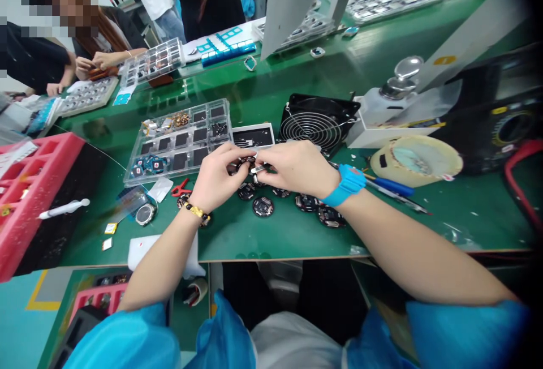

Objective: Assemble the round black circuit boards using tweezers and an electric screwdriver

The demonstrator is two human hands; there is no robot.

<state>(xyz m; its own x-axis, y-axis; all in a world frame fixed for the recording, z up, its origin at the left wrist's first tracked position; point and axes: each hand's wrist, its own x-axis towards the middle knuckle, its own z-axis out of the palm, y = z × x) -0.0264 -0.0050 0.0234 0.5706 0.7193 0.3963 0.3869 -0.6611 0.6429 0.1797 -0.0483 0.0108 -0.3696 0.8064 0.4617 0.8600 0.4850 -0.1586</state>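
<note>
My left hand [221, 177] is closed, thumb and fingers gripping a round black watch part [246, 161]. Right beside it, my right hand [294, 170] pinches a small silvery piece [257, 170] against or close to that part; its exact kind is too small to tell. Under and around both hands lie several similar round black watch parts, one of them [263, 206] in full view just in front. Other round parts [331, 216] sit below my right wrist, which wears a blue strap [348, 184]. A narrow black-and-white box [254, 135] stands behind my fingers.
A clear compartment tray [178, 137] of small parts lies behind my left hand. Behind my right hand stand a black fan [318, 123] and a round tub [416, 161]. A blue-handled tool [392, 185] lies at right, a red foam tray [34, 188] at left. Co-workers sit and stand opposite.
</note>
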